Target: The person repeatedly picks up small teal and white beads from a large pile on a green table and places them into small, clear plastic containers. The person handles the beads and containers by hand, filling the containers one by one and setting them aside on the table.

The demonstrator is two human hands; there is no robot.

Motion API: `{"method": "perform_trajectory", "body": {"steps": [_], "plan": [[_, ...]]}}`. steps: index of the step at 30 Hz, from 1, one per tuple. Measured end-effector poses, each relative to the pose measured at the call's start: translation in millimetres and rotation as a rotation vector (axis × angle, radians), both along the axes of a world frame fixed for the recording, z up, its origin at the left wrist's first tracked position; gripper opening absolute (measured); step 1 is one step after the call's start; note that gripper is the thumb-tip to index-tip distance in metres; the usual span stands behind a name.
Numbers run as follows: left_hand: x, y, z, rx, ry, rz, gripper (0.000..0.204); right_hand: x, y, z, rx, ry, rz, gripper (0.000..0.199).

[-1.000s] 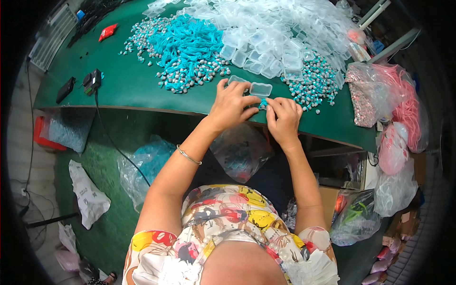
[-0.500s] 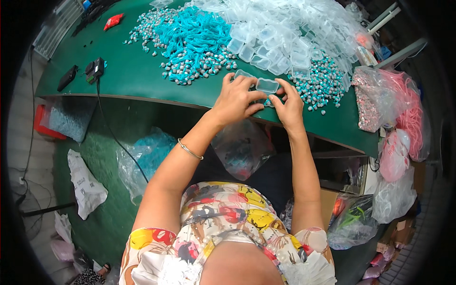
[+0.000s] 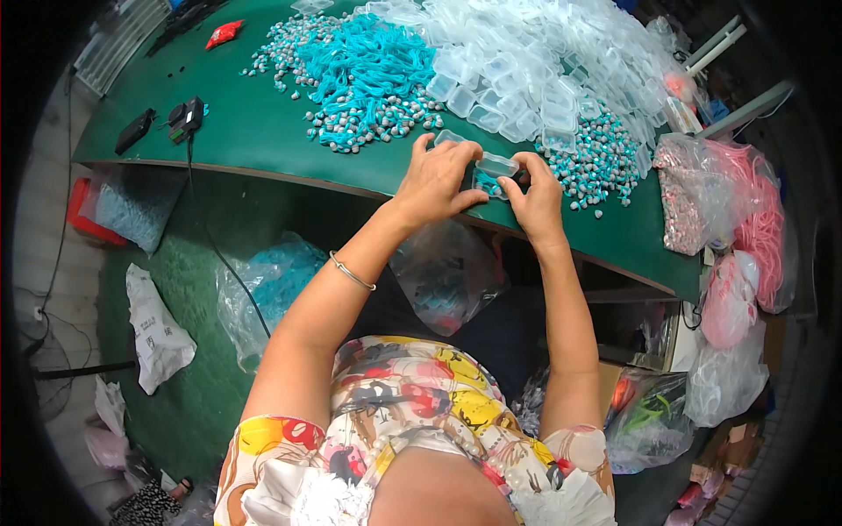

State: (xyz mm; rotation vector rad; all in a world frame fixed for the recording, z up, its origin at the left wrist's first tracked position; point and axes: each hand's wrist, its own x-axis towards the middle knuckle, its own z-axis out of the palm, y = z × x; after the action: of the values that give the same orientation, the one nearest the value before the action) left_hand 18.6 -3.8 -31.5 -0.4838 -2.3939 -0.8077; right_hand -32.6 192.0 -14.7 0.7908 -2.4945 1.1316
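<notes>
At the table's near edge, both hands grip a small clear plastic box (image 3: 497, 164), its lid tilted up and teal pieces inside its lower half. My left hand (image 3: 436, 180) closes on its left side, thumb toward the near side. Fingers of my right hand (image 3: 535, 197) bend around the right side, with the thumb at the near corner. A second clear box (image 3: 449, 137) shows just past my left fingers; whether they touch it, I cannot tell. Close by on the right lies a pile of small teal-and-grey pieces (image 3: 596, 162).
Clear boxes (image 3: 526, 79) form a large heap on the green table (image 3: 254, 149). Left of it lie teal cords (image 3: 373, 61) and more grey pieces. A black device (image 3: 184, 118) with a cable sits at left. Bags of pink cord (image 3: 754, 202) hang at the right edge.
The lid of the box has tilted and the teal contents now show below it. My hands have closed in around both sides. The whole view has shifted slightly.
</notes>
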Motion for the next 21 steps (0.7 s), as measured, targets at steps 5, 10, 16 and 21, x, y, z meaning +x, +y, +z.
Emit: {"method": "perform_trajectory", "body": {"steps": [5, 10, 16, 21], "plan": [[3, 2, -1, -0.057, 0.135, 0.144, 0.048, 2, -1, -3, 0.012, 0.048, -0.002, 0.034], [9, 5, 0, -0.113, 0.155, 0.185, 0.040, 3, -2, -6, 0.011, 0.060, -0.017, 0.033], [16, 13, 0, -0.254, 0.207, 0.235, 0.032, 7, -3, -3, 0.129, 0.203, -0.023, 0.029], [24, 29, 1, -0.436, 0.194, 0.333, 0.027, 13, -4, 3, 0.228, 0.361, -0.007, 0.021]]}}
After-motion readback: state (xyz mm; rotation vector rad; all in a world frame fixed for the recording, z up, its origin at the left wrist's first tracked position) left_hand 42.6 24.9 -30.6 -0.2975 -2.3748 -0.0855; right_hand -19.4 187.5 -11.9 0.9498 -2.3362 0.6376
